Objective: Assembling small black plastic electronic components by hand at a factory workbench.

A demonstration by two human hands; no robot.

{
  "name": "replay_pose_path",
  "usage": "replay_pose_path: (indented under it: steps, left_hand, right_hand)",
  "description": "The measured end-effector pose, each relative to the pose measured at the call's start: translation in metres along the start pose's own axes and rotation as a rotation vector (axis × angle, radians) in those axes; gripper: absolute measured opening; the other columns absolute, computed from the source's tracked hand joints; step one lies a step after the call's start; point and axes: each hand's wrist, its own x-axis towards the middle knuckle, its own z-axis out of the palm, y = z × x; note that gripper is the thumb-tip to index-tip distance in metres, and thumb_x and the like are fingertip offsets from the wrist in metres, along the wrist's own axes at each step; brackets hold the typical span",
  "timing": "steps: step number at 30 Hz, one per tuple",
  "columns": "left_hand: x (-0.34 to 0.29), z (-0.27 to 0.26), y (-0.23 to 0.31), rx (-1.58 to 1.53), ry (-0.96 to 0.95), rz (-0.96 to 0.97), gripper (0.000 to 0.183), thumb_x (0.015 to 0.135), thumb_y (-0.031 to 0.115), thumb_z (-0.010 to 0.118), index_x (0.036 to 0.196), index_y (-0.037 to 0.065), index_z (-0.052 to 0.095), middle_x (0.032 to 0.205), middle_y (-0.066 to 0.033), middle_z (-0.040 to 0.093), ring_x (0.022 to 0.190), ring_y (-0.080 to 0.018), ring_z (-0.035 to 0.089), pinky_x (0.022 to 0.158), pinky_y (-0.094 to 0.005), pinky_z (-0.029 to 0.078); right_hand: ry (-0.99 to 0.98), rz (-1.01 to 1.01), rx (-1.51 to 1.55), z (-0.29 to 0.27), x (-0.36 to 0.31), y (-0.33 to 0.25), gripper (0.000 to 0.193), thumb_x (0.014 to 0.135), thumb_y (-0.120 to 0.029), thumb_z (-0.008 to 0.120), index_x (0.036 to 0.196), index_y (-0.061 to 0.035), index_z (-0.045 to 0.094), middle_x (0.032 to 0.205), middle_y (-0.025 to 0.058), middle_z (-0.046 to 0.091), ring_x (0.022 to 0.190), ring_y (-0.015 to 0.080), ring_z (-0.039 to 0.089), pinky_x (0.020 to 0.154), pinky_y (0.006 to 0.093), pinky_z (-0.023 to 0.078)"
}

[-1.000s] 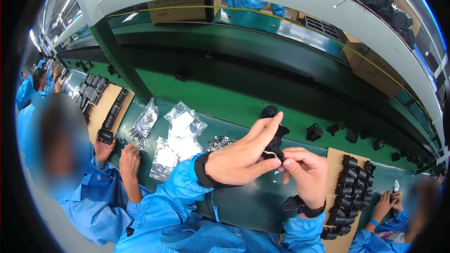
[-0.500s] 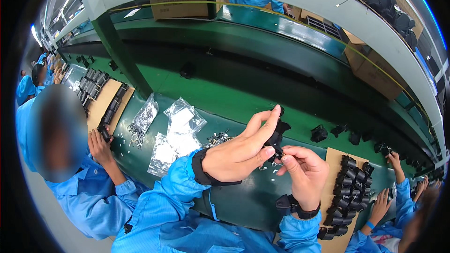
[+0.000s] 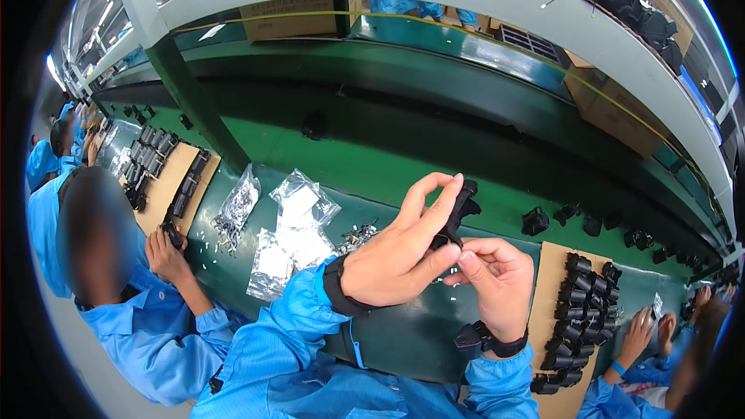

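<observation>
My left hand (image 3: 392, 260) is wrapped round a black moulded plastic part (image 3: 464, 206), held tilted above the green bench. Its upper end shows past my fingertips; my palm and fingers hide much of the rest. Close to the lower end of the part, the thumb and forefinger of my right hand (image 3: 500, 283) are pinched together. What they grip is too small and hidden to make out. A pile of small wired pieces (image 3: 358, 237) lies on the bench beside my left wrist, with small white bits scattered below my hands.
Cardboard at the right bears rows of black parts (image 3: 573, 312). Clear plastic bags (image 3: 299, 206) lie left of centre. Beyond the bench runs a dark belt (image 3: 372, 128) under a white shelf beam. Co-workers sit on both sides; one hand (image 3: 167, 254) works at the left.
The black part has turned in my left hand, and my right fingers have shifted slightly at its lower end. At the right, a co-worker's hand has drawn back from the parts by the belt.
</observation>
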Motion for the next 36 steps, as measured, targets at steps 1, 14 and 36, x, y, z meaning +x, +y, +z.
replay_pose_path:
  steps: [1, 14, 36]
  left_hand:
    - [0.0, -0.002, 0.003, -0.073, -0.021, -0.035, 0.078, 0.105, 0.014, 0.056, 0.166, -0.006, 0.012, 0.163, -0.0295, 0.022, 0.139, -0.0399, 0.044, 0.112, -0.0408, 0.043]
    - [0.001, 0.005, -0.003, 0.033, 0.057, 0.128, 0.067, 0.105, 0.005, 0.049, 0.166, -0.001, 0.021, 0.157, -0.0256, 0.028, 0.123, -0.0384, 0.054, 0.106, -0.0416, 0.047]
    - [0.005, 0.001, -0.008, -0.154, 0.051, 0.214, 0.043, 0.109, 0.019, 0.057, 0.144, -0.005, 0.059, 0.137, -0.0236, 0.061, 0.118, -0.0321, 0.065, 0.098, -0.0369, 0.052]
  right_hand:
    - [0.033, -0.033, -0.018, 0.003, -0.001, 0.0, 0.018, 0.101, -0.001, 0.07, 0.116, 0.0091, 0.07, 0.107, 0.0167, 0.075, 0.092, 0.0215, 0.076, 0.074, 0.0328, 0.067]
    - [0.103, -0.294, -0.133, 0.013, -0.004, 0.005, 0.017, 0.098, 0.0, 0.073, 0.111, 0.0099, 0.071, 0.111, 0.0198, 0.074, 0.088, 0.0179, 0.073, 0.069, 0.0306, 0.065]
    - [0.271, -0.54, -0.571, -0.016, -0.001, -0.011, 0.014, 0.091, 0.003, 0.076, 0.105, 0.0061, 0.076, 0.101, 0.0182, 0.078, 0.086, 0.0227, 0.074, 0.076, 0.0307, 0.058]
